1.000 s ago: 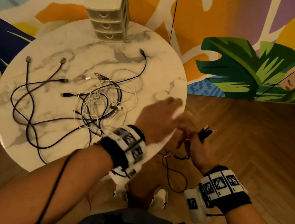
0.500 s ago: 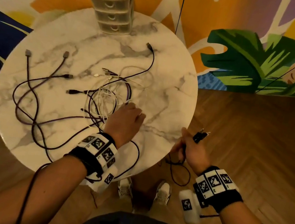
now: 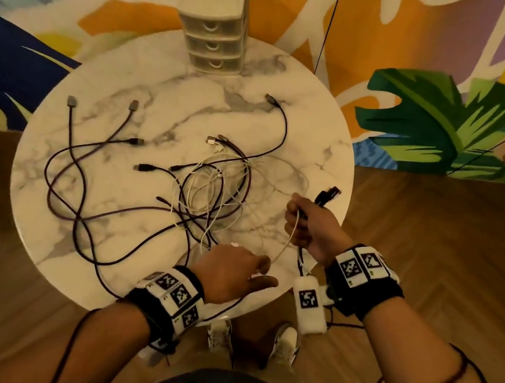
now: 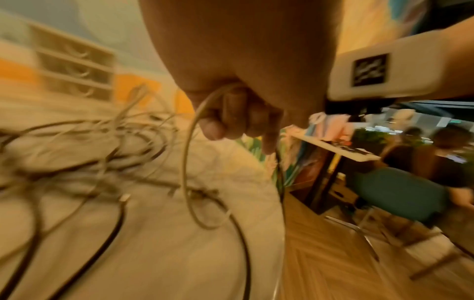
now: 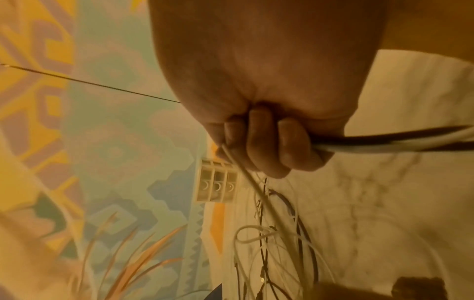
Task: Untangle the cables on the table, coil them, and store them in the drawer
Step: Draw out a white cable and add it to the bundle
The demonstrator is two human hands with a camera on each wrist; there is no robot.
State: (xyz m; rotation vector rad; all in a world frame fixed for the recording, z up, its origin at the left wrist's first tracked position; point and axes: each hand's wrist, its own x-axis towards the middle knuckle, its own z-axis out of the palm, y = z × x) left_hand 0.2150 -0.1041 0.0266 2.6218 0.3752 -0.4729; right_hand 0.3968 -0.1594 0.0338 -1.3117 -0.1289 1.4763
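We cannot count the tangled cables [image 3: 210, 190] heaped mid-tabletop [image 3: 322, 129]. One pale cable [image 3: 285, 247] runs between both hands near the front edge: our right hand [image 3: 309, 225] grips it with a black cable [image 3: 328, 196]; our left hand [image 3: 229, 275] curls around it. One three-drawer unit [image 3: 213, 25] stands at the far edge.

Both hands have curled fingers: the left hand [image 3: 231, 273] low, the right hand [image 3: 312, 227] raised.

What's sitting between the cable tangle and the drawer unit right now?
In the head view, mostly bare marble table separates the tangle from the drawer unit; only one dark cable arcs into that stretch, its plug lying right of the drawers.
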